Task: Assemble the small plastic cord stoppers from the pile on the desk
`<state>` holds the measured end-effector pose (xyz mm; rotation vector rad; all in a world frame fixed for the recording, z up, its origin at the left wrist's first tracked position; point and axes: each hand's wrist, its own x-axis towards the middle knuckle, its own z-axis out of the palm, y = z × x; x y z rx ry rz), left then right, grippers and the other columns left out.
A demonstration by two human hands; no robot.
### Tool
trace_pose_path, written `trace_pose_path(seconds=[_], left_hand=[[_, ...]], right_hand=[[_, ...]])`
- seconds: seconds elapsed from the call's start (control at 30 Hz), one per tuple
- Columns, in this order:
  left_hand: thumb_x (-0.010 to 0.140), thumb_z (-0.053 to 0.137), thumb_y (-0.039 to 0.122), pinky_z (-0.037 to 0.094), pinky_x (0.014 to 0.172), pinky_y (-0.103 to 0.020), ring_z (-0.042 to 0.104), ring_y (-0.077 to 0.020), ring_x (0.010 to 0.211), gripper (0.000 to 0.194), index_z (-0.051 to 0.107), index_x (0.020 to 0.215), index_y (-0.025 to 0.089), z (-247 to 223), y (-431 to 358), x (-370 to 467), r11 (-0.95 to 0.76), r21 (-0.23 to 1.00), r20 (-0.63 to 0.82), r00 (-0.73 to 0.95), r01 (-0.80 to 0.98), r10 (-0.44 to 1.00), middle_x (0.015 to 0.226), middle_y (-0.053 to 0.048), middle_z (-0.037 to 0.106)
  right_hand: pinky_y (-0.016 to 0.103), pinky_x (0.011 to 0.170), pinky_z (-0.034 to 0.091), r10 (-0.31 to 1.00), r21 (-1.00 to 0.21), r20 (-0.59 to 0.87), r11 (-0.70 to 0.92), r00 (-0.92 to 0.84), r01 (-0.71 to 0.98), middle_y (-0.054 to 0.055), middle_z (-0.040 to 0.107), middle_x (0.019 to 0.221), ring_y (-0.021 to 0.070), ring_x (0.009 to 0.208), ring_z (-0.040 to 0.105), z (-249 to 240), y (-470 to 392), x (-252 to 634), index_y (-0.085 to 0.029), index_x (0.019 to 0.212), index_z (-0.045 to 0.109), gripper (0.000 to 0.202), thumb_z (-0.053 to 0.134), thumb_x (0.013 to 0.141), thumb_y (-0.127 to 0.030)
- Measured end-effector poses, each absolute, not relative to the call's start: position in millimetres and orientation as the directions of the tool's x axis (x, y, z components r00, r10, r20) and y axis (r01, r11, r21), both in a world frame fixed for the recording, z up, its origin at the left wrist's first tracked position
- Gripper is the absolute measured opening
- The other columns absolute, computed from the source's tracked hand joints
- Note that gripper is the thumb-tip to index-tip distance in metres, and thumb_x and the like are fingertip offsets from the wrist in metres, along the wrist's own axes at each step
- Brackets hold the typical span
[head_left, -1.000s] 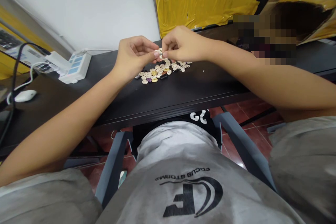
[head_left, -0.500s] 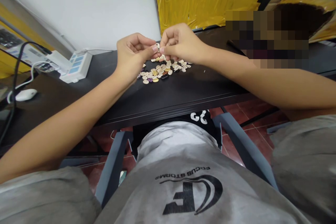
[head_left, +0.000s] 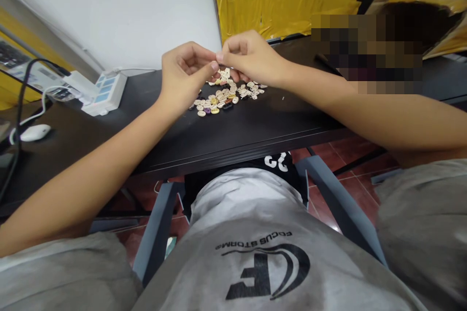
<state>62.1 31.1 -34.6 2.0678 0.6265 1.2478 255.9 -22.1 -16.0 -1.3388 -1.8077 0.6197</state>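
Note:
Above the dark table [head_left: 233, 131], my left hand [head_left: 188, 70] and my right hand [head_left: 253, 58] meet at the fingertips. Both are closed in a pinch, and whatever lies between their fingers is too small and hidden to name. Below and behind them lies a loose pile of small button-like pieces [head_left: 220, 98], mostly cream with some yellow, purple, brown and black ones. A second cluster of small pale pieces [head_left: 251, 90] sits to the right of it, under my right hand.
A white power strip [head_left: 109, 93] with plugs and cables stands at the left, near a white mouse [head_left: 35, 132]. At the right, beyond my right forearm, is another person's head [head_left: 423, 24]. A tiny pale bit [head_left: 283, 98] lies right of the pieces.
The small white piece with a dark spot that showed between my fingertips is now hidden. My right fingertips have moved slightly up and left, over my left ones.

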Motion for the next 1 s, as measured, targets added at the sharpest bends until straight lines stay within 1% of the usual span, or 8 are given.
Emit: trace_pose_path(seconds=[0.1, 0.17, 0.37, 0.5, 0.63, 0.77, 0.87, 1.0], left_hand=[[0.077, 0.091, 0.044, 0.066, 0.085, -0.046, 0.072, -0.0203, 0.076, 0.024, 0.074, 0.088, 0.03, -34.5, 32.8, 61.5, -0.669, 0.738, 0.571, 0.441, 0.095, 0.693, 0.08, 0.001, 0.078], [0.076, 0.092, 0.044, 0.067, 0.086, -0.046, 0.072, -0.0199, 0.077, 0.025, 0.076, 0.089, 0.029, -35.1, 33.7, 61.2, -0.655, 0.749, 0.553, 0.454, 0.098, 0.699, 0.081, 0.001, 0.078], [0.072, 0.094, 0.051, 0.068, 0.089, -0.046, 0.074, -0.0198, 0.079, 0.032, 0.078, 0.09, 0.03, -34.7, 32.0, 60.8, -0.628, 0.772, 0.521, 0.467, 0.099, 0.714, 0.084, 0.002, 0.081], [0.071, 0.094, 0.056, 0.069, 0.094, -0.047, 0.077, -0.0214, 0.085, 0.035, 0.077, 0.088, 0.031, -32.6, 30.1, 61.2, -0.613, 0.782, 0.516, 0.436, 0.11, 0.737, 0.088, 0.002, 0.083], [0.072, 0.095, 0.046, 0.069, 0.098, -0.05, 0.079, -0.0227, 0.087, 0.027, 0.078, 0.087, 0.031, -33.4, 32.0, 61.1, -0.596, 0.801, 0.524, 0.416, 0.057, 0.743, 0.088, 0.002, 0.084], [0.074, 0.096, 0.041, 0.069, 0.097, -0.053, 0.079, -0.0234, 0.084, 0.023, 0.08, 0.087, 0.032, -36.8, 34.3, 61.6, -0.608, 0.794, 0.542, 0.424, 0.026, 0.726, 0.087, 0.0, 0.083], [0.074, 0.095, 0.042, 0.07, 0.094, -0.052, 0.079, -0.0233, 0.083, 0.024, 0.079, 0.088, 0.031, -39.0, 35.0, 63.0, -0.623, 0.782, 0.566, 0.407, 0.01, 0.717, 0.089, -0.001, 0.083], [0.077, 0.091, 0.048, 0.068, 0.096, -0.05, 0.079, -0.0228, 0.086, 0.029, 0.075, 0.092, 0.029, -40.3, 34.0, 64.5, -0.647, 0.762, 0.59, 0.378, 0.032, 0.713, 0.09, -0.002, 0.083]], right_hand=[[0.036, 0.062, 0.038, 0.952, -0.743, 0.291, 0.288, -0.096, 0.605, 0.002, 0.062, 0.056, 0.0272, 0.068, 0.061, -14.9, -21.1, 257.0, -0.032, 0.081, 0.062, 0.037, 0.074, 0.077, -0.067], [0.036, 0.063, 0.039, 0.958, -0.742, 0.275, 0.266, -0.082, 0.615, 0.002, 0.062, 0.057, 0.0273, 0.07, 0.062, -14.5, -20.3, 258.1, -0.032, 0.085, 0.063, 0.033, 0.075, 0.079, -0.063], [0.031, 0.065, 0.04, 0.925, -0.769, 0.331, 0.379, -0.187, 0.515, -0.004, 0.06, 0.065, 0.0156, 0.063, 0.054, -14.2, -23.2, 260.5, -0.028, 0.084, 0.059, 0.018, 0.076, 0.084, -0.035], [0.029, 0.062, 0.037, 0.899, -0.748, 0.383, 0.437, -0.213, 0.499, -0.006, 0.058, 0.065, 0.0138, 0.062, 0.052, -12.6, -26.4, 261.9, -0.027, 0.086, 0.059, 0.022, 0.078, 0.086, -0.037], [0.029, 0.061, 0.034, 0.899, -0.754, 0.389, 0.436, -0.201, 0.492, -0.007, 0.055, 0.062, 0.014, 0.061, 0.049, -12.9, -25.4, 262.6, -0.027, 0.086, 0.057, 0.028, 0.082, 0.082, -0.04], [0.029, 0.061, 0.032, 0.904, -0.766, 0.378, 0.426, -0.199, 0.482, -0.007, 0.054, 0.062, 0.0145, 0.062, 0.047, -14.5, -23.6, 261.8, -0.027, 0.083, 0.056, 0.028, 0.082, 0.08, -0.037], [0.029, 0.06, 0.031, 0.898, -0.751, 0.397, 0.437, -0.191, 0.495, -0.007, 0.05, 0.06, 0.0151, 0.061, 0.045, -13.9, -23.1, 260.5, -0.028, 0.08, 0.054, 0.025, 0.079, 0.083, -0.034], [0.03, 0.059, 0.032, 0.89, -0.748, 0.419, 0.452, -0.182, 0.486, -0.006, 0.053, 0.062, 0.0155, 0.06, 0.047, -11.9, -22.7, 257.1, -0.028, 0.081, 0.053, 0.021, 0.072, 0.09, -0.03]])
